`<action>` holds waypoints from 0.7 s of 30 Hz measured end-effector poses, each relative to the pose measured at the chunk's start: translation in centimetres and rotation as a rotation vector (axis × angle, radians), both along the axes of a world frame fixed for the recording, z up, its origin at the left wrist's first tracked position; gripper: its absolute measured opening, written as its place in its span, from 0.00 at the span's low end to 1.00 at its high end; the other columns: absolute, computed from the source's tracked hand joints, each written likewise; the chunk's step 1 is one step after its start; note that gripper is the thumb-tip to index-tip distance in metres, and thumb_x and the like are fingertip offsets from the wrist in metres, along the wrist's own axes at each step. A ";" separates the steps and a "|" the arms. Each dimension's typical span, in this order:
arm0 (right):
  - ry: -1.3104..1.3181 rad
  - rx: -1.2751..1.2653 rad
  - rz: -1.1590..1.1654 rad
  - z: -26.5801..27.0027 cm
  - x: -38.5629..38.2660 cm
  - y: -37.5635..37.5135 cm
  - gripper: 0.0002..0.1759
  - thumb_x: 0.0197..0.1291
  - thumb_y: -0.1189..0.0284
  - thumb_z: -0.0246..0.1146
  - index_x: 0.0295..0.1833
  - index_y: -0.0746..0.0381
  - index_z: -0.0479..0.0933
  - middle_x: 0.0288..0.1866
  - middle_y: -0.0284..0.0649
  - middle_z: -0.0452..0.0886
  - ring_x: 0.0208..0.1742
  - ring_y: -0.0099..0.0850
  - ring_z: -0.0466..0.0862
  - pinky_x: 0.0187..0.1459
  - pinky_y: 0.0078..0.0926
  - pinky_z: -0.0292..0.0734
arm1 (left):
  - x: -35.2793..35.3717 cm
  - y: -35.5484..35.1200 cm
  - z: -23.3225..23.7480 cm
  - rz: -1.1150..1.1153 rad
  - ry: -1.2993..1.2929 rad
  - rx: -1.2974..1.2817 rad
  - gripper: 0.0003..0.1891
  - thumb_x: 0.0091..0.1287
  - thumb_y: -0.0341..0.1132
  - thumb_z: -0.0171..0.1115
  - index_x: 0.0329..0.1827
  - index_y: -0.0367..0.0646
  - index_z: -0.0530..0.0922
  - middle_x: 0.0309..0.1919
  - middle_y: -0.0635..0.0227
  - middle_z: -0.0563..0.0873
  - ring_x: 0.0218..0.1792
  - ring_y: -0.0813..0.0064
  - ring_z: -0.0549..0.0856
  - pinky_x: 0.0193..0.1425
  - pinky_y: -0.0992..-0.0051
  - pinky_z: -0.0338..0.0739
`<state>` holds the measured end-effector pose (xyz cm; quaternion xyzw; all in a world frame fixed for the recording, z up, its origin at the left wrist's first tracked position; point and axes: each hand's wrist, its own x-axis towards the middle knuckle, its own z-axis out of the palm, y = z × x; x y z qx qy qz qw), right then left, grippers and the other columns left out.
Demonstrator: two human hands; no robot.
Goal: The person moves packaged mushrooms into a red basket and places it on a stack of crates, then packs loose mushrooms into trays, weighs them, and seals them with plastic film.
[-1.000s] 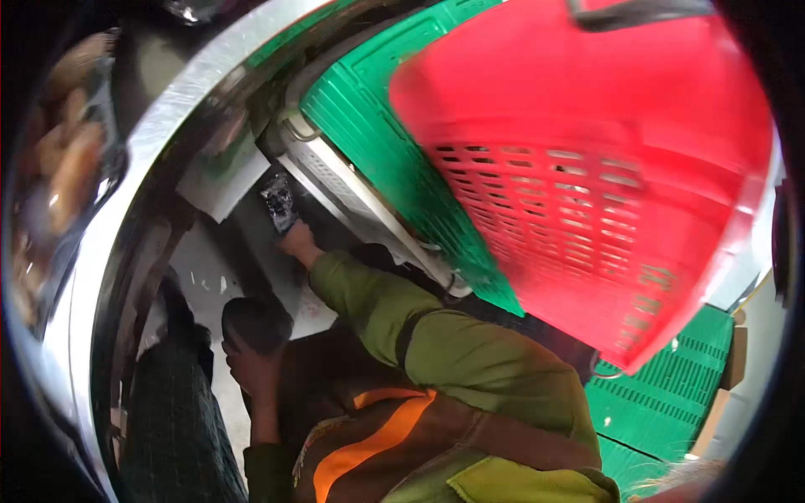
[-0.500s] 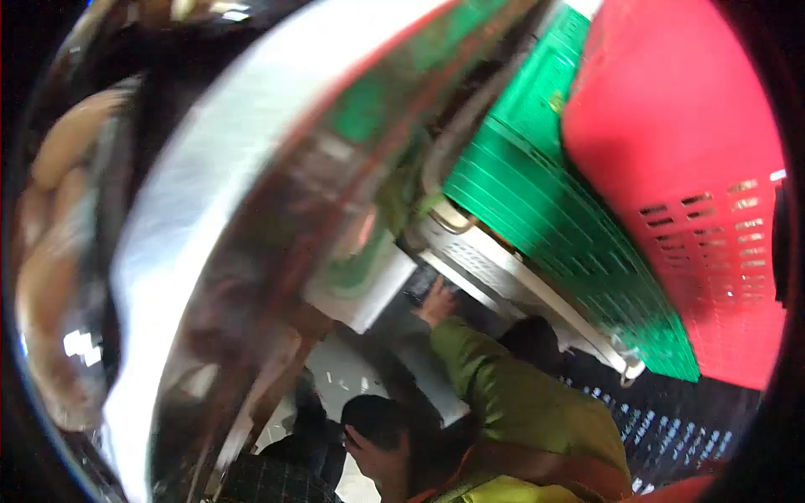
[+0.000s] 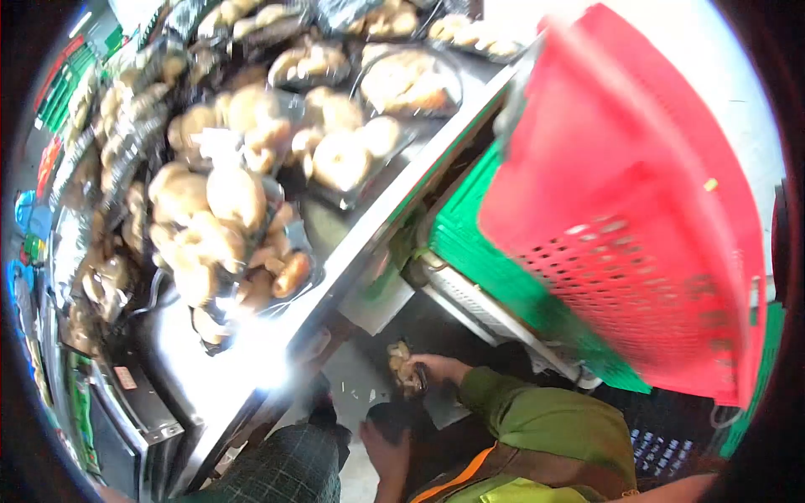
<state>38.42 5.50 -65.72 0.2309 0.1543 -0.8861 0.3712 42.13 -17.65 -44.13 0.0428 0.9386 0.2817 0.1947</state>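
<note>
My right hand [image 3: 443,367], below a green sleeve [image 3: 528,411], grips the edge of a small dark tray of pale brown pieces, perhaps mushrooms [image 3: 404,369], low over the grey floor. Nearer the bottom edge, my left hand [image 3: 387,453] is apart from the tray, its fingers spread against a dark rounded shape [image 3: 390,419] that I cannot make out. Many wrapped trays of similar pieces [image 3: 226,210] lie on the display shelf [image 3: 335,251] at the upper left.
A red perforated basket [image 3: 620,218] leans over green crates [image 3: 470,218] on the right, with a white frame [image 3: 470,302] beside them. Black crate mesh [image 3: 662,448] shows at lower right. Plaid cloth [image 3: 281,465] is at the bottom left, its wearer unclear.
My right hand has drawn back from the dark surface beside the white frame and taken hold of the tray. The view has swung, bringing the shelf of wrapped trays into sight.
</note>
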 end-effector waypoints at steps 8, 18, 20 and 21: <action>-0.063 0.187 -0.084 30.6 6.2 3.8 0.24 0.54 0.67 0.63 0.58 0.62 0.73 0.51 0.36 0.79 0.50 0.29 0.79 0.55 0.31 0.73 | -20.3 6.0 28.1 0.481 0.675 0.687 0.28 0.68 0.42 0.60 0.66 0.36 0.65 0.55 0.54 0.76 0.53 0.64 0.78 0.55 0.68 0.72; 0.494 0.018 -0.549 60.3 4.6 9.3 0.33 0.48 0.62 0.73 0.57 0.66 0.71 0.48 0.39 0.80 0.49 0.28 0.80 0.53 0.29 0.76 | -33.8 6.2 29.9 0.738 -0.345 0.716 0.37 0.47 0.62 0.71 0.56 0.47 0.77 0.49 0.70 0.80 0.42 0.75 0.77 0.36 0.73 0.71; 0.522 0.192 -0.661 66.4 5.8 13.1 0.35 0.49 0.64 0.74 0.60 0.65 0.68 0.51 0.39 0.79 0.52 0.29 0.79 0.55 0.30 0.75 | -35.2 4.9 27.5 0.698 -0.386 0.822 0.37 0.48 0.63 0.70 0.57 0.51 0.75 0.50 0.71 0.80 0.38 0.77 0.77 0.32 0.79 0.65; 0.518 0.182 -0.693 67.5 6.0 14.7 0.36 0.49 0.66 0.73 0.62 0.65 0.67 0.53 0.39 0.78 0.53 0.30 0.79 0.56 0.30 0.75 | -34.3 6.2 29.5 0.759 -0.389 0.795 0.37 0.48 0.63 0.69 0.57 0.52 0.75 0.48 0.70 0.80 0.35 0.77 0.76 0.30 0.80 0.64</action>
